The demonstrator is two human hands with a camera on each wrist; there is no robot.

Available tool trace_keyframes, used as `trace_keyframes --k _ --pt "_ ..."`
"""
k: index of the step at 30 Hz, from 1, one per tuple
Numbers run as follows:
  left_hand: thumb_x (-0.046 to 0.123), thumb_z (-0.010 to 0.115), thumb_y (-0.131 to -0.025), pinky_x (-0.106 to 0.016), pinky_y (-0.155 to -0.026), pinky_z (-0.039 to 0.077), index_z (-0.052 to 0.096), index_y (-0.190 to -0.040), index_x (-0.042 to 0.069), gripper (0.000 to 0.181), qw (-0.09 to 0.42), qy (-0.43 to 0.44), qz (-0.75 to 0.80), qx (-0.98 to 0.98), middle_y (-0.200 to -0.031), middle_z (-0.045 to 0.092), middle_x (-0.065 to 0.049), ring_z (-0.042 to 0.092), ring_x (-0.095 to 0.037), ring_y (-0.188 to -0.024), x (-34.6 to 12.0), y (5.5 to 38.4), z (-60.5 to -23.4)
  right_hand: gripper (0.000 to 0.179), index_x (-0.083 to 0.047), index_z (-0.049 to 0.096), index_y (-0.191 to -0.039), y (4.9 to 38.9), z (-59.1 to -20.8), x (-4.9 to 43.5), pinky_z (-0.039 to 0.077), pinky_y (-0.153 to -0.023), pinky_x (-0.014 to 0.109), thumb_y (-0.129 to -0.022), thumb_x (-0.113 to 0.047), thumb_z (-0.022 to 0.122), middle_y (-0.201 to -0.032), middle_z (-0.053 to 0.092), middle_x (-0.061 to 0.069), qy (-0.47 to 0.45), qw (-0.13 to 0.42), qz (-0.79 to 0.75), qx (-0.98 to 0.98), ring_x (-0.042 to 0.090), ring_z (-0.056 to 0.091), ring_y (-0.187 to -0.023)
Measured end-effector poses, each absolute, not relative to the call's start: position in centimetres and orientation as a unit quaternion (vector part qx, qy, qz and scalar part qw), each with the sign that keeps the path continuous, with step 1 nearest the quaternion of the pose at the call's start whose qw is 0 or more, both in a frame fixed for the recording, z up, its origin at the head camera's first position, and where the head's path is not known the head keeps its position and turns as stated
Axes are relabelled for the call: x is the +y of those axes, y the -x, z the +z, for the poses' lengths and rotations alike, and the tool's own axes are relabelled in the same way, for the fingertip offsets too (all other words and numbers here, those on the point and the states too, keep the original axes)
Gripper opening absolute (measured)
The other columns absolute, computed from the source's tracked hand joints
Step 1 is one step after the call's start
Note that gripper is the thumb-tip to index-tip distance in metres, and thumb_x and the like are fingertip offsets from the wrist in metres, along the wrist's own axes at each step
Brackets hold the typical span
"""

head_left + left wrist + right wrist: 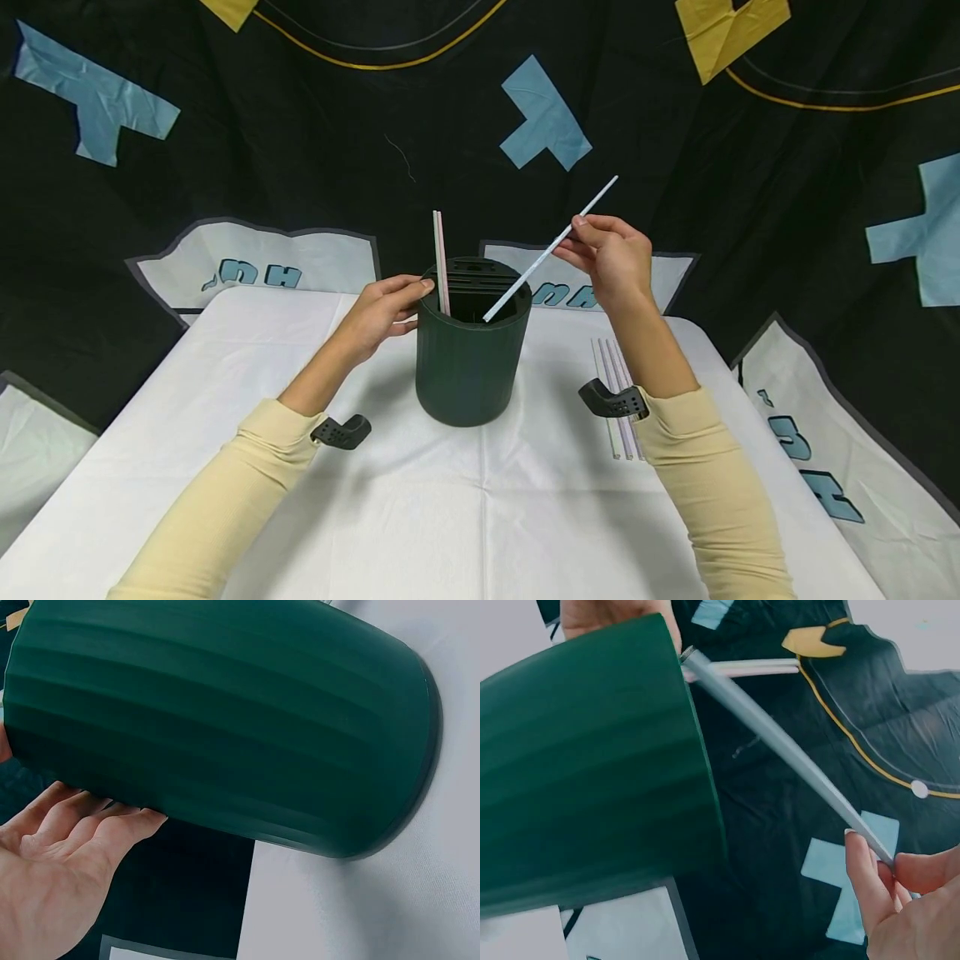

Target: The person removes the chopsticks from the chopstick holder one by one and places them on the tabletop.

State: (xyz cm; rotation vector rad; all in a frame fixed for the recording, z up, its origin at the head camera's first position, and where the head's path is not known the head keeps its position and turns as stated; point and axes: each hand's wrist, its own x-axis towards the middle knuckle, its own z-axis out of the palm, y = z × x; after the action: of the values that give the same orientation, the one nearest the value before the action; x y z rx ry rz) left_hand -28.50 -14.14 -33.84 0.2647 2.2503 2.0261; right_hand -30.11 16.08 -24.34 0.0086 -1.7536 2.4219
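Observation:
A dark green round container (468, 367) with a slotted section in its top stands upright on the table. Two pale straws (441, 258), one whitish and one pinkish, stick up from its left side. My left hand (378, 312) holds the container's left side, thumb at the rim and fingers against the wall. Pinched between the thumb and fingers of my right hand (611, 250) is a light blue straw (547, 250). It slants down to the left, with its lower end over the container's opening. In the right wrist view that end (694, 658) overlaps the rim.
Several pastel straws (611, 375) lie side by side on the white tablecloth (420, 517), partly hidden by my right forearm. Behind the table hangs a black cloth (315, 150) with blue and yellow patches.

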Motion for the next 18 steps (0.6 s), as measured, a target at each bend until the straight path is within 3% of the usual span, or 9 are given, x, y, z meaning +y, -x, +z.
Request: trace_keyframes --k 7,11,18 --pt "0.038 0.061 -0.101 -0.048 -0.104 0.052 0.055 -0.139 0.005 0.051 0.052 -0.085 0.666 0.74 -0.137 0.06 -0.015 0.061 -0.032 -0.127 -14.2 28.5 -33.8 0.014 -0.008 0.072 -0.108 30.1 -24.6 18.4 0.061 -0.075 0.024 -0.096 -0.013 0.069 -0.097 0.071 0.007 0.026 0.073 0.788 -0.611 0.015 0.075 -0.077" --pt "0.038 0.06 -0.101 -0.047 -0.103 0.053 0.055 -0.139 0.005 0.05 0.052 -0.085 0.666 0.74 -0.135 0.06 -0.015 0.061 -0.031 -0.124 -14.1 28.5 -33.9 0.018 -0.006 0.07 -0.113 30.1 -25.8 19.9 0.06 -0.073 0.022 -0.098 -0.014 0.067 -0.093 0.072 0.003 0.044 0.059 0.765 -0.64 0.014 0.075 -0.076" --pt "0.037 0.06 -0.101 -0.047 -0.102 0.053 0.056 -0.138 0.005 0.05 0.05 -0.088 0.667 0.738 -0.131 0.061 -0.013 0.063 -0.026 -0.117 -14.0 28.5 -33.9 0.024 -0.003 0.066 -0.122 30.4 -28.7 22.3 0.06 -0.07 0.022 -0.099 -0.012 0.065 -0.099 0.07 0.002 0.08 0.036 0.738 -0.669 0.011 0.073 -0.073"
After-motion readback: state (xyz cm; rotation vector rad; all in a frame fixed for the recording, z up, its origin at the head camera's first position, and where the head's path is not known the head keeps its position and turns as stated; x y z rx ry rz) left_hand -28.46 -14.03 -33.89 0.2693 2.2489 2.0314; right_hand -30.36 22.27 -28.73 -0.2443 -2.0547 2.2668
